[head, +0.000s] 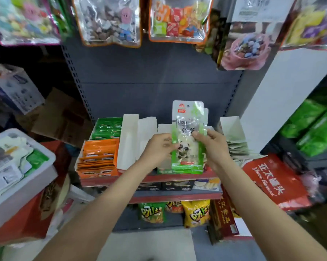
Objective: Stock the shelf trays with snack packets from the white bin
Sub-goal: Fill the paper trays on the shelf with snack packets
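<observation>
Hands: left hand (160, 147) and right hand (213, 143) pinch upright green-and-white panda snack packet (187, 146) by its edges.
Surroundings: orange packets (99, 157) at nine o'clock; white plastic bin (36, 178) farther out at eight.

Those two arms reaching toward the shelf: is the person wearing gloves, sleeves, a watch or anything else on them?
No. The left hand and right hand are bare, without gloves, and no rings show. Both forearms are uncovered as far as the picture's bottom edge: no sleeve, watch or bracelet.

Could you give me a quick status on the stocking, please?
Both hands pinching green-and-clear panda snack packet, upright over middle white cardboard tray. Nothing blocking.
</observation>
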Available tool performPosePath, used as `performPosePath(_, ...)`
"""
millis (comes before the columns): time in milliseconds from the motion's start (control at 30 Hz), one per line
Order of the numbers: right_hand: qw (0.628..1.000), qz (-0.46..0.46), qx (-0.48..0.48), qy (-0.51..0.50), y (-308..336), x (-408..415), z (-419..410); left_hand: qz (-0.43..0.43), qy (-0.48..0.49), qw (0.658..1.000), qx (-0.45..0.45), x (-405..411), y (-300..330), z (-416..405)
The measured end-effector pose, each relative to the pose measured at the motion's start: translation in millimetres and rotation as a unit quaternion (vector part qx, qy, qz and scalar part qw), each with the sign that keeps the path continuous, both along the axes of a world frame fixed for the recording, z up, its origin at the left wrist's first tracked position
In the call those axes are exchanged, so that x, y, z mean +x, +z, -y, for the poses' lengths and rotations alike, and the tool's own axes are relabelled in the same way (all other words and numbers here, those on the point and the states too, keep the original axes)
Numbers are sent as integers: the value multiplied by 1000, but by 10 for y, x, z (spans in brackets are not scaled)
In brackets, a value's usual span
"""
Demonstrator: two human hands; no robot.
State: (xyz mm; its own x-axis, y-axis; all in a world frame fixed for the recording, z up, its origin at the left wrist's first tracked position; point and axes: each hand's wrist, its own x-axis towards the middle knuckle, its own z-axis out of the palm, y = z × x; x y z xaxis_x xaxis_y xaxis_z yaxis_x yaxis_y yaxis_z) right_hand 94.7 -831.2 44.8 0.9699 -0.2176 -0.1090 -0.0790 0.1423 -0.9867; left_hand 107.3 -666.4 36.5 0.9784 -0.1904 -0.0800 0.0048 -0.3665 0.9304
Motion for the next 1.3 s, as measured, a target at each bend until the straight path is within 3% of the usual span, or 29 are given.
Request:
performPosePath(233, 989, -25, -133, 52, 31, 312, 768, 27, -19, 999, 11, 511, -28, 744)
performPosePath(533, 941, 36, -336, -26, 90, 587, 1803, 111, -49, 991, 47, 958, 4, 1840)
performPosePath(900, 914, 9, -399, 78, -371, 1162, 2541, 59, 8, 996, 68, 1243, -333, 2425)
performPosePath(967, 897, 31, -427, 112, -425, 1197, 2587, 92, 15, 993, 71, 1190, -331, 2478)
performPosePath(1133, 875, 23, -447, 184, -578, 1307, 2642, 220, 21, 960, 170, 1087, -323, 2551)
performPosePath(1300, 884, 99, -428, 159, -559, 1263, 2730, 153, 5, 953, 263, 1049, -453, 2641)
